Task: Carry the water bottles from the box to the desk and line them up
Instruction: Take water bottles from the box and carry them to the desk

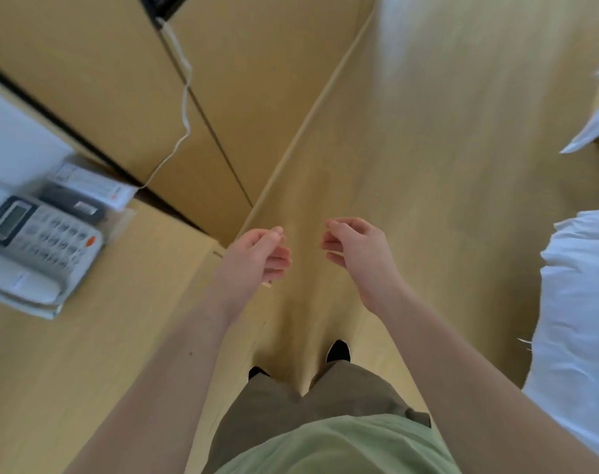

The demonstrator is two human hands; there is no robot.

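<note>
A: Looking down, we see both hands out in front of us over the wooden floor (411, 165). The left hand (257, 256) has its fingers (279, 261) loosely curled toward the palm, thumb resting near the forefinger, and nothing sits inside them.

B: Agreed. The right hand (354, 244) is the same: fingers (332, 242) bent and relaxed, grasping nothing, touching nothing. The two hands face each other with a gap of bare floor between them.

A: What can't we make out?

B: No water bottle and no box show anywhere in this view, so we cannot tell where they lie relative to our fingers. The picture is soft with motion blur, most of all toward the top right.

A: The tabletop (69, 354) is at our left, beside the left forearm, cut off by the left and bottom edges. On it stands a desk telephone (38, 248), its keypad blurred, with a white cord (185, 107) running up along the wooden cabinet front (103, 80).

B: Behind the phone lies a white card or leaflet (93, 183); its print is unreadable. At our right, white bedding (578, 302) is cut off by the frame edge. Below the hands we see brown trousers (291, 412), a green shirt (342, 446) and two dark shoe tips (338, 350).
</note>
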